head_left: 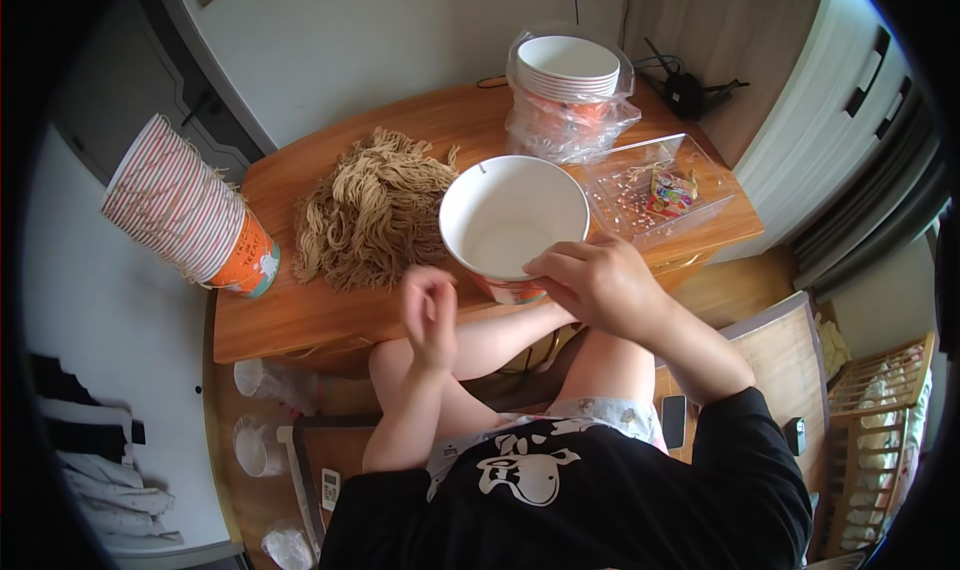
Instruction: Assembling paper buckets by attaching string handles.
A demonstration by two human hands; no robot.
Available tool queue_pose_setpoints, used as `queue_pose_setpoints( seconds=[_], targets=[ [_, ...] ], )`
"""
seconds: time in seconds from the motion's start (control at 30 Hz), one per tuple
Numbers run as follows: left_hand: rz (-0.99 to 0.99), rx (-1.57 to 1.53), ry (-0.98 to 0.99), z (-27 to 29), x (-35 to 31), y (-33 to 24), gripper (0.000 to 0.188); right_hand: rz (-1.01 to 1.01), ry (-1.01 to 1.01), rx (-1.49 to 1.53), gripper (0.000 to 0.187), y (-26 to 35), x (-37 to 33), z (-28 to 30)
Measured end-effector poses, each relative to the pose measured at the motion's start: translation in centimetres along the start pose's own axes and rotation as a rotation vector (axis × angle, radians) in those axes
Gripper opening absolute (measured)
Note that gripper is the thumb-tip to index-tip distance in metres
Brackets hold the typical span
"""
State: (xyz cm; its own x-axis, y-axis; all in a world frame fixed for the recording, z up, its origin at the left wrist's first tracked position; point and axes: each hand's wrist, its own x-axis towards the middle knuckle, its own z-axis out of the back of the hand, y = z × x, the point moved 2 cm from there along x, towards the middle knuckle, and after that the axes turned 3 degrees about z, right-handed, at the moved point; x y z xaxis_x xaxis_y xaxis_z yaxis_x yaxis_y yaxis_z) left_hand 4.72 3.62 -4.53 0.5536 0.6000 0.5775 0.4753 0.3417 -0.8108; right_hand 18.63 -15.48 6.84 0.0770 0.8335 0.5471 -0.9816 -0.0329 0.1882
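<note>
A white-lined paper bucket (480, 210) with an orange printed outside stands at the table's front edge, its mouth up. A small pale bit shows at its far inner rim. My right hand (605, 285) is closed at the near right rim, fingertips bent over the inside; anything small between them is hidden. Left of the bucket, my left hand (432, 320) is raised above my knee, apart from it, with bent fingers blurred by motion. A heap of tan cords (375, 215) lies on the table beside the bucket.
A tall stack of nested orange buckets (190, 210), cords hanging along it, leans at the table's left end. Bagged white buckets (570, 75) stand behind. A clear tray (660, 195) holds small pale pieces and a colourful packet. A black router (685, 95) sits at the back right.
</note>
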Motion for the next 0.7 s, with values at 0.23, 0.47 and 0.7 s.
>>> queue_pose_setpoints(
  seconds=[0.23,0.47,0.7],
  targets=[
    [0.194,-0.219,0.321,-3.4,-6.1,-1.4,0.040,0.206,-0.010,0.365,0.039,6.6,1.1,-2.1],
    [0.358,-0.417,0.084,-2.4,1.0,-3.6,0.052,0.233,-0.127,0.768,0.028,6.7,6.0,-0.4],
    [0.002,0.339,0.342,-1.1,7.9,-4.2,0.044,0.187,-0.487,0.791,0.046,2.1,4.9,3.9]
  ],
)
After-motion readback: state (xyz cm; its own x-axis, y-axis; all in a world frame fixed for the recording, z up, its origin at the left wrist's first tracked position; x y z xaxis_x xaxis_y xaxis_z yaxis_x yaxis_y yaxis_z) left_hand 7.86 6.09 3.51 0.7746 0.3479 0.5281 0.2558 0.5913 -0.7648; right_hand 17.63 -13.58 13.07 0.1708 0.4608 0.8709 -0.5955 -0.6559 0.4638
